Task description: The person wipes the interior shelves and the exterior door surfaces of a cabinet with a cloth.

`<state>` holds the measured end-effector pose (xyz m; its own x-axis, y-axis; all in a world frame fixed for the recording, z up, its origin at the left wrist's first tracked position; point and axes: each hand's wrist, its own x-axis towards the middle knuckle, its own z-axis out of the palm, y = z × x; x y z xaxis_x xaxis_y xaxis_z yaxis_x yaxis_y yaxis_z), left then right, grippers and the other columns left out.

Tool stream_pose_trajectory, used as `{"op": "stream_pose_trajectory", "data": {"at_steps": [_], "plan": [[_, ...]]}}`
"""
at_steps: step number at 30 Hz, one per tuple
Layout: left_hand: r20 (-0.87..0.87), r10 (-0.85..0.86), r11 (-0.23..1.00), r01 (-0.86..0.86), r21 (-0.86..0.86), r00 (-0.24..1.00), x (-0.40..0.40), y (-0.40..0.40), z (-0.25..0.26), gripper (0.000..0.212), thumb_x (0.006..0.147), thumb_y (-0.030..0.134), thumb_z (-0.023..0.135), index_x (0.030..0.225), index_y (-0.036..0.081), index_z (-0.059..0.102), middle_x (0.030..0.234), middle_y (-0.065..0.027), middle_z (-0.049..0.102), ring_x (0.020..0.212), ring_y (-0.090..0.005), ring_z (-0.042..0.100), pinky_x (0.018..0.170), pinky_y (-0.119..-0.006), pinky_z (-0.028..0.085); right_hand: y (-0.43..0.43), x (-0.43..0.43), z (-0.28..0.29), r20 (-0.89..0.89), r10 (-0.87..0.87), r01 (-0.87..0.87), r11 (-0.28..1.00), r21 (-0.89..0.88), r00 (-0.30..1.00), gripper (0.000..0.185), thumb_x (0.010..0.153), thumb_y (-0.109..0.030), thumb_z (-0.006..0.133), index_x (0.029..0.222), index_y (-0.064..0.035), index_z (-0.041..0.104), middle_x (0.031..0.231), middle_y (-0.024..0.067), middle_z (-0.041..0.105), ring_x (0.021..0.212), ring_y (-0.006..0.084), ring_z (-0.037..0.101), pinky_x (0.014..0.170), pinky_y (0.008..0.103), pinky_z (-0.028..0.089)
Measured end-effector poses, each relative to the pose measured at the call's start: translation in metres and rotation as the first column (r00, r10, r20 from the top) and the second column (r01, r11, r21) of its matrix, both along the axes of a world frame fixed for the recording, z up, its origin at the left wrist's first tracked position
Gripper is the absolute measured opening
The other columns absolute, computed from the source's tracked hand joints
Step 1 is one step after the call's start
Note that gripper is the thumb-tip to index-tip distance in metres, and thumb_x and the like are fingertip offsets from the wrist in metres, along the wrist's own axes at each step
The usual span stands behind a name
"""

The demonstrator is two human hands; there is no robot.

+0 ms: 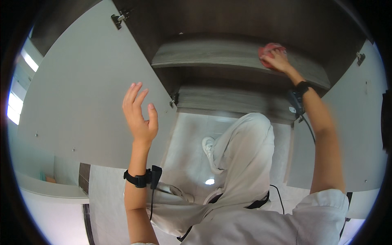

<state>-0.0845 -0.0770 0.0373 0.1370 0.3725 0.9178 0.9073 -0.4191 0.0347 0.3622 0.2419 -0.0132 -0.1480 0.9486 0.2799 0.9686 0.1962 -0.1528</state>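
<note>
My right hand presses a red cloth onto the right part of the upper wooden shelf inside an open cabinet. The fingers are spread over the cloth, and its underside is hidden. My left hand is raised in front of the open left cabinet door, palm turned inward, fingers apart and holding nothing. Whether it touches the door cannot be told. Each wrist wears a black strap with a device and a cable.
A lower shelf lies beneath the upper one. The right cabinet door stands open beside my right arm. Metal hinges join the doors to the cabinet. My bent knee is near the lower shelf, above the tiled floor.
</note>
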Motion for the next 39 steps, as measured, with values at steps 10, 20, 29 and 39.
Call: {"op": "stream_pose_trajectory", "data": {"at_steps": [10, 20, 29, 39], "plan": [[0.15, -0.21, 0.923, 0.247, -0.294, 0.966, 0.065, -0.008, 0.015, 0.022, 0.081, 0.01, 0.05, 0.102, 0.007, 0.054, 0.107, -0.006, 0.056, 0.1, -0.0248, 0.051, 0.085, -0.033, 0.039, -0.13, -0.159, 0.059, 0.114, 0.303, -0.309, 0.95, 0.041, 0.946, 0.073, 0.066, -0.057, 0.049, 0.124, -0.0131, 0.042, 0.131, 0.0162, 0.033, 0.125, 0.036, 0.022, 0.101, 0.0443, 0.02], [0.13, -0.222, 0.876, 0.256, -0.408, 0.966, 0.07, 0.012, 0.012, 0.03, 0.084, 0.02, 0.05, 0.109, 0.003, 0.051, 0.112, -0.0119, 0.054, 0.105, -0.0283, 0.05, 0.086, -0.031, 0.038, -0.144, -0.138, 0.069, -0.035, 0.531, -0.528, 0.846, 0.066, 0.846, 0.055, 0.074, -0.041, 0.047, 0.121, -0.0137, 0.046, 0.128, 0.0127, 0.038, 0.122, 0.029, 0.03, 0.099, 0.0391, 0.025], [0.042, 0.0, 0.912, 0.017, -0.41, 0.999, 0.037, 0.102, -0.002, 0.046, 0.083, 0.034, 0.046, 0.112, -0.001, 0.049, 0.12, -0.0182, 0.046, 0.114, -0.0314, 0.041, 0.096, -0.038, 0.03, -0.185, 0.089, 0.05, -0.33, 0.152, -0.142, 0.988, 0.054, 0.932, 0.047, 0.079, -0.027, 0.05, 0.122, -0.0103, 0.046, 0.136, 0.0173, 0.027, 0.123, 0.0278, 0.031, 0.099, 0.0325, 0.027], [-0.225, 0.362, 0.645, -0.418, -0.64, 0.904, 0.038, 0.11, -0.021, 0.067, 0.083, 0.054, 0.024, 0.135, 0.011, 0.022, 0.141, -0.0123, 0.015, 0.132, -0.0222, 0.01, 0.105, -0.042, 0.008, -0.196, 0.298, -0.005, -0.377, -0.328, 0.357, 0.934, 0.009, 0.867, 0.052, 0.078, -0.033, 0.046, 0.122, -0.0048, 0.044, 0.133, 0.0175, 0.033, 0.124, 0.0289, 0.028, 0.1, 0.0332, 0.024]]}}
